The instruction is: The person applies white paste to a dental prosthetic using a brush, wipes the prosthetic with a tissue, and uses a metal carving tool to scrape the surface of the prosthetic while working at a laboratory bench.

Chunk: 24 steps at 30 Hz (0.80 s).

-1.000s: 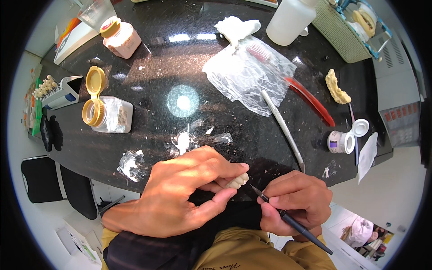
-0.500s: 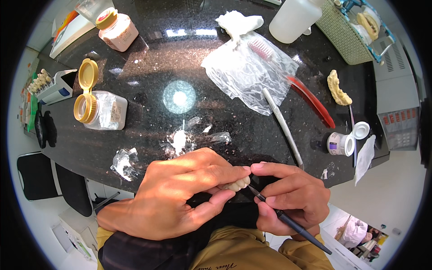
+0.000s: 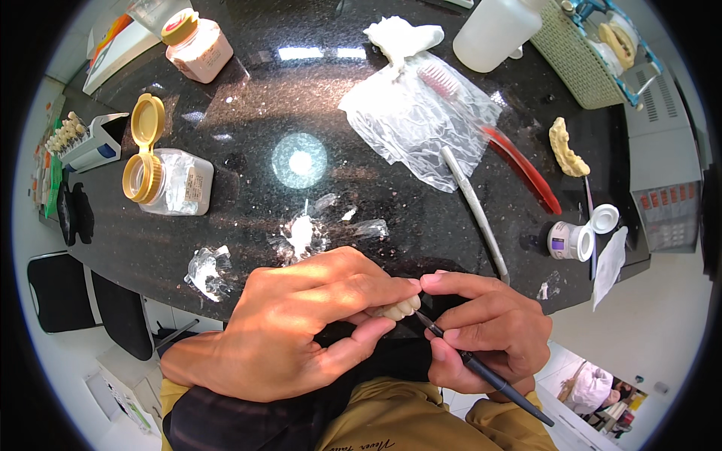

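Observation:
Between the thumb and fingers of my left hand [image 3: 301, 323] is a small row of ivory-coloured artificial teeth, a dental bridge [image 3: 398, 309]. My right hand [image 3: 492, 331] grips a dark, slim-handled brush-like tool [image 3: 492, 373] like a pen. Its narrow tip meets or almost meets the right end of the bridge; the exact contact is too small to tell. The two index fingertips touch or nearly touch above the bridge. Part of the bridge is hidden by my left fingers. Both hands are held at the table's near edge.
Beyond my hands, white powder [image 3: 302, 234] and plastic scraps lie on the dark speckled table [image 3: 248, 135]. An open jar [image 3: 177, 183] stands left. To the right are a red-handled brush [image 3: 526, 173], a grey rod [image 3: 477, 214], a small open bottle [image 3: 569, 240] and a cream dental cast [image 3: 565, 148].
Almost nothing differs. The view has shifted very slightly; both hands keep the same hold on the bridge and the tool.

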{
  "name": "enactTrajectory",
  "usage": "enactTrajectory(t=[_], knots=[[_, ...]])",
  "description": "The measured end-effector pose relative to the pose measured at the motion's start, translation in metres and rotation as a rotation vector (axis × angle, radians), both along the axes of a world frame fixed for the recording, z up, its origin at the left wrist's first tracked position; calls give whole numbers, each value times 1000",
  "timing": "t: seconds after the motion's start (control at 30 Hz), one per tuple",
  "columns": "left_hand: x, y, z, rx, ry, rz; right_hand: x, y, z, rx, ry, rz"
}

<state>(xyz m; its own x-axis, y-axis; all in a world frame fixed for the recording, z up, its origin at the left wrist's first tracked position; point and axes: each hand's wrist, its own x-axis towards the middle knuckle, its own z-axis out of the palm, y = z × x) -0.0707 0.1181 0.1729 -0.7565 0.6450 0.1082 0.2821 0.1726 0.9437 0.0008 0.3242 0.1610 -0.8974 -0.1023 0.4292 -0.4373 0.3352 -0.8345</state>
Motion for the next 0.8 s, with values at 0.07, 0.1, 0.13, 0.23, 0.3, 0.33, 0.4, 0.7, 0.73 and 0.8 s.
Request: enactTrajectory(t=[0.07, 0.1, 0.13, 0.23, 0.3, 0.33, 0.4, 0.7, 0.73, 0.8], knots=[[0, 0, 0, 3, 5, -3, 0, 0, 1, 22, -4, -4], [0, 0, -1, 1, 4, -1, 0, 0, 0, 21, -6, -5], [0, 0, -1, -1, 3, 2, 0, -1, -1, 20, -7, -6], [0, 0, -1, 2, 7, 3, 0, -1, 0, 20, -8, -8], [0, 0, 0, 3, 8, 2, 1, -1, 0, 15, -10, -9], [0, 0, 0, 2, 6, 1, 1, -1, 0, 12, -10, -9], [0, 0, 0, -2, 6, -2, 1, 0, 1, 12, -13, -4], [0, 0, 0, -12, 3, -5, 0, -2, -2, -48, 21, -15], [0, 0, 0, -12, 2, -5, -1, -2, -2, -44, 21, -15], [-1, 0, 0, -13, 5, -7, -1, -2, -2, -42, 22, -16]])
